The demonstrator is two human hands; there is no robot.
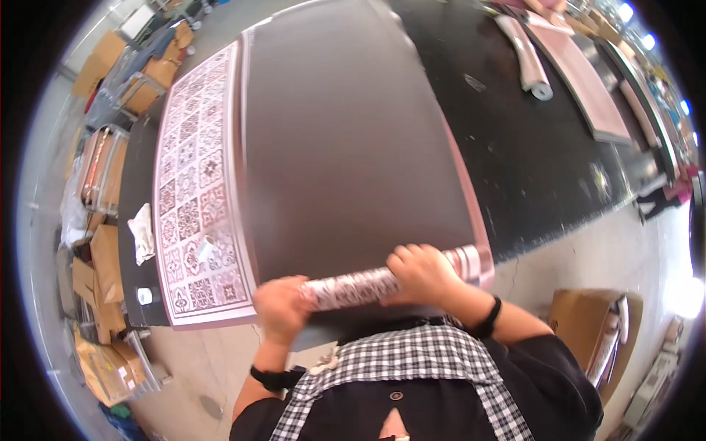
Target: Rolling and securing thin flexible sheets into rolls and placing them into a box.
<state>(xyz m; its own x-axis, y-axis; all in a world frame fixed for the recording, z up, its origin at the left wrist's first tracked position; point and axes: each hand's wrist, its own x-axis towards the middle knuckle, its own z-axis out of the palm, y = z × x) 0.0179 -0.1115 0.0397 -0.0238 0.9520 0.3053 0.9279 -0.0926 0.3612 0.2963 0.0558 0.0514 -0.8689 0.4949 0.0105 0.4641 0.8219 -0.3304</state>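
Now both hands grip a tight roll of patterned pink-and-white sheet (382,283) at the near edge of the black desk (544,169).
Left hand (281,309) and right hand (423,273) are closed around it; a dark grey sheet (346,147) stretches away beyond, beside a flat tile-patterned sheet (198,191).

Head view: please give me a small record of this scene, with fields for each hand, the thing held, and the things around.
left hand: grips the left end of the patterned roll
right hand: grips the roll right of its middle
patterned roll: held level over the near table edge
dark sheet: spread flat, runs into the roll
tiled-pattern sheet: flat, left of the dark sheet
table: black
white cloth: on the table's left edge
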